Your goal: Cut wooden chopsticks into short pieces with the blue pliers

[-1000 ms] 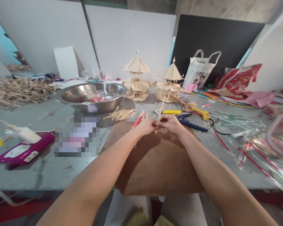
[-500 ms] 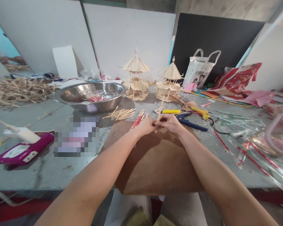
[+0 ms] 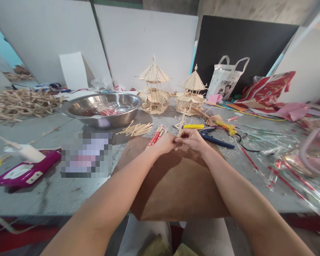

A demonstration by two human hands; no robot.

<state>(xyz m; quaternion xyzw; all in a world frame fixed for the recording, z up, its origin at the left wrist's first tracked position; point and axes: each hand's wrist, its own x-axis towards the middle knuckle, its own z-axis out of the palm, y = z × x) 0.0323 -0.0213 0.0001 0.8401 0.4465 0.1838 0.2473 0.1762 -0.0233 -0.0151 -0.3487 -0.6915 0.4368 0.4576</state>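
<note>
Both forearms reach from the near edge toward the middle of the grey tabletop (image 3: 42, 192) and converge above a brown paper sheet (image 3: 176, 185). The left hand (image 3: 164, 143) and the right hand (image 3: 194, 139) meet fingertip to fingertip. Both are closed in a narrow pinch on the lower end of a thin pale wooden stick (image 3: 181, 122). The stick rises from the pinch, tilted slightly right, with its upper end toward the far side.

Just left of the hands lie red-and-white sticks (image 3: 156, 135) and a loose heap of short wooden sticks (image 3: 137, 129). Just right of them lie a yellow-handled tool (image 3: 193, 126) and blue-handled pliers (image 3: 216, 141). Farther off stand a round steel bowl (image 3: 101, 112) and two stick-built pagoda models (image 3: 154, 89).

Compared with the frame half a second earlier, the hands, the stick and the surrounding items keep the same places. The pinch shows no visible change.
</note>
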